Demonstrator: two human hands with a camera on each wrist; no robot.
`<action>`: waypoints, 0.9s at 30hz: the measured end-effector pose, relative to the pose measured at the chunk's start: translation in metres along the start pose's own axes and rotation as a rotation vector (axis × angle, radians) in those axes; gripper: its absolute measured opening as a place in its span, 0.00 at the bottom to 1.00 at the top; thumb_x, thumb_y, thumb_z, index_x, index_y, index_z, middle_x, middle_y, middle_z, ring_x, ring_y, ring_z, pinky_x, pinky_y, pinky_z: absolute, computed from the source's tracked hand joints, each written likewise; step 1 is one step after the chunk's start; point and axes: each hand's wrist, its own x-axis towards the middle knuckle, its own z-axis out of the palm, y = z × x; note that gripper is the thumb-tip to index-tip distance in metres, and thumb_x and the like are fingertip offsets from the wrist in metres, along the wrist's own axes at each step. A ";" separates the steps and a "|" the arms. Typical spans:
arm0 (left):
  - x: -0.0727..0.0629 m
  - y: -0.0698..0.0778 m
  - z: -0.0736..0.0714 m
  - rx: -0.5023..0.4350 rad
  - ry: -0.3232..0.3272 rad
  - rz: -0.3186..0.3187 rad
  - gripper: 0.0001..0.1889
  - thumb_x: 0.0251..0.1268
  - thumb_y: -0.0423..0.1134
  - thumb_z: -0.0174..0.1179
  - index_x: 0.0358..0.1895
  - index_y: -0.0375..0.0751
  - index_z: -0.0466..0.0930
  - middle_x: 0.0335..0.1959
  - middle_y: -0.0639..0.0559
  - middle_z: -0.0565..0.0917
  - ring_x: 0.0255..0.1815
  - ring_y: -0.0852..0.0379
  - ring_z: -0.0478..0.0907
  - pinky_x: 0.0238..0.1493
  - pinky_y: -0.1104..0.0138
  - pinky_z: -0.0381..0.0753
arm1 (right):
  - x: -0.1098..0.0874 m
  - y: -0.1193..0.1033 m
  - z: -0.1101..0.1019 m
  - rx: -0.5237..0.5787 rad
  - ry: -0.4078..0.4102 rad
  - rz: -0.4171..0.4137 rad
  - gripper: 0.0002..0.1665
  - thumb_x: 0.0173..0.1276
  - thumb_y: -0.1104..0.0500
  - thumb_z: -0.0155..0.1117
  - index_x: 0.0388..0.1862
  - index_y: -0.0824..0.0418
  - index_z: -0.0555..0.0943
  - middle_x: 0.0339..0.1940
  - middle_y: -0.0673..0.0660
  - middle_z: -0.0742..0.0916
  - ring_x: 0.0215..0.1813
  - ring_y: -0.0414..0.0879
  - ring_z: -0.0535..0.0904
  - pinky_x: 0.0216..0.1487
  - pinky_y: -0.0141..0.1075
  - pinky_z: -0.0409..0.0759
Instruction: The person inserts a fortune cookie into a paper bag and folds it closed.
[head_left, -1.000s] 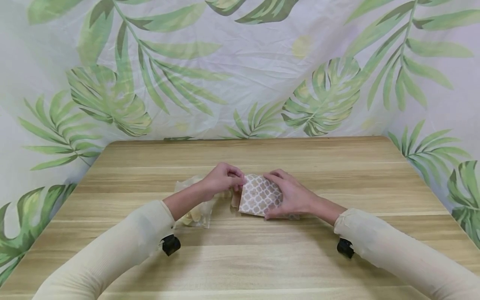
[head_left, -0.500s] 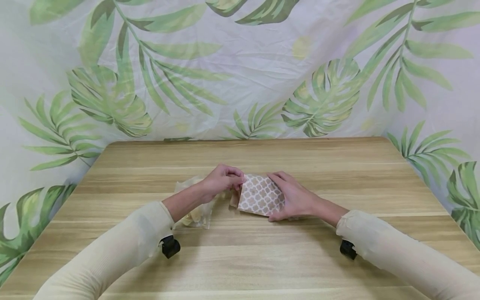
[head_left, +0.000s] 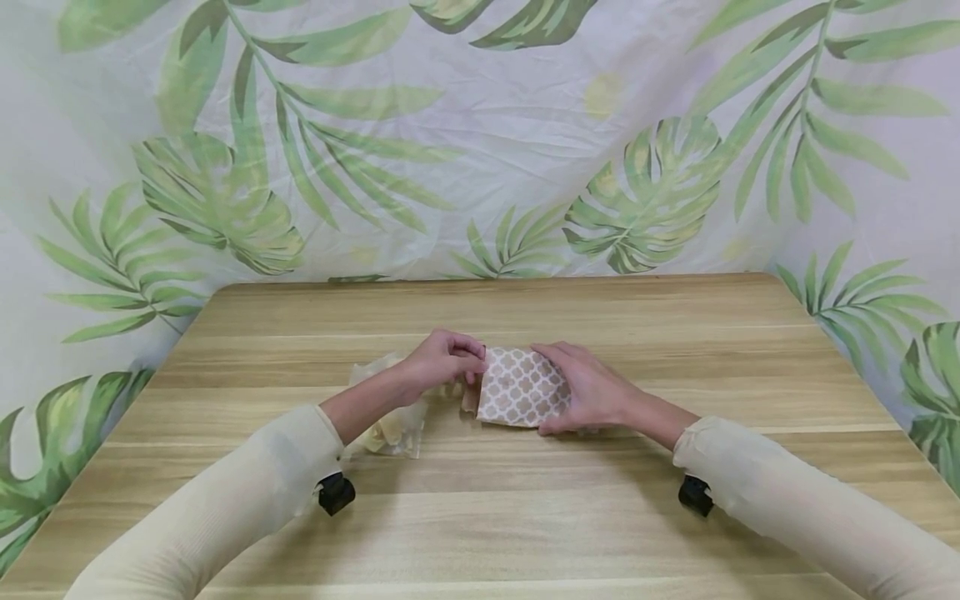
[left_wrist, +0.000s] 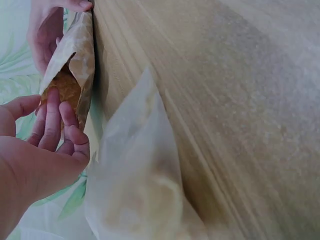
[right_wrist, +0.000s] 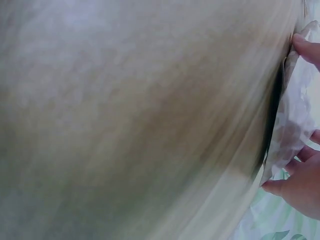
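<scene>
1. We have one flat, rectangular brown paper bag with a white lattice print [head_left: 521, 387] mid-way along the pale wood-grain desk [head_left: 600, 517], its mouth turned towards our left hand [head_left: 441, 362]; whether it rests on the surface or just above, we cannot tell
2. Our right hand [head_left: 592, 392] grips it across, thumb on the near edge, fingers on the far one, probably to steady it
3. Our left hand pinches the mouth's edge, one fingertip just inside, likely to part the opening
4. One crinkled clear plastic bag [head_left: 408, 435] lies partly behind our left forearm, perhaps leaving room for both hands; its pale cream pieces [head_left: 386, 432] we cannot count
</scene>
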 end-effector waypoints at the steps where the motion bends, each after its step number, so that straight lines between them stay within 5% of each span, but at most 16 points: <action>1: -0.001 0.001 -0.001 0.015 -0.007 0.001 0.03 0.71 0.31 0.63 0.42 0.34 0.84 0.26 0.53 0.82 0.32 0.57 0.78 0.32 0.68 0.70 | 0.000 0.000 0.000 0.004 -0.003 0.005 0.69 0.42 0.45 0.88 0.79 0.67 0.63 0.68 0.66 0.78 0.68 0.62 0.74 0.71 0.56 0.71; 11: -0.001 0.003 0.001 0.088 -0.095 0.047 0.04 0.70 0.30 0.65 0.37 0.32 0.84 0.25 0.54 0.79 0.30 0.59 0.72 0.28 0.71 0.66 | 0.001 0.002 0.001 0.001 -0.024 0.009 0.70 0.43 0.45 0.87 0.80 0.67 0.62 0.68 0.67 0.76 0.69 0.63 0.73 0.70 0.57 0.72; 18: -0.003 -0.001 -0.002 0.027 -0.106 0.057 0.04 0.72 0.29 0.62 0.39 0.30 0.84 0.28 0.54 0.81 0.34 0.58 0.75 0.37 0.67 0.72 | 0.002 0.002 0.001 0.029 -0.060 0.032 0.71 0.44 0.45 0.87 0.81 0.67 0.59 0.71 0.67 0.74 0.72 0.63 0.70 0.72 0.58 0.70; 27: -0.003 -0.002 0.000 0.018 -0.081 0.047 0.04 0.70 0.30 0.65 0.40 0.30 0.86 0.28 0.55 0.83 0.34 0.59 0.75 0.35 0.68 0.70 | 0.001 0.001 0.001 0.063 -0.022 0.020 0.70 0.45 0.41 0.88 0.80 0.70 0.62 0.73 0.68 0.71 0.73 0.64 0.69 0.72 0.58 0.70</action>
